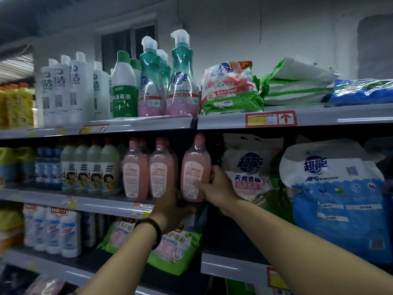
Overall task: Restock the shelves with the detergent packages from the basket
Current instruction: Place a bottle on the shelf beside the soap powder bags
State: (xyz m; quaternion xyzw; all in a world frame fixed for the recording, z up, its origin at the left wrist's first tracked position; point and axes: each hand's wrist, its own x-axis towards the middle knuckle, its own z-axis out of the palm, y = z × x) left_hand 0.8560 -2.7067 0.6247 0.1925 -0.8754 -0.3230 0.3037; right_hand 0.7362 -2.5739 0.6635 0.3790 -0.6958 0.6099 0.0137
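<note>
A pink detergent bottle [196, 169] with a pink cap stands upright at the right end of the middle shelf [106, 204]. My right hand [218, 185] grips its right side, thumb on the label. My left hand [173, 206], with a dark bead bracelet on the wrist, cups the bottle's lower left side and base at the shelf edge. Two matching pink bottles [148, 169] stand just to its left. The basket is out of view.
White and blue detergent powder bags [340, 188] fill the shelf to the right. The top shelf [319, 116] carries teal pump bottles [181, 81], white bottles and floral bags [230, 88]. A pink-green bag [176, 250] lies on the shelf below my left arm.
</note>
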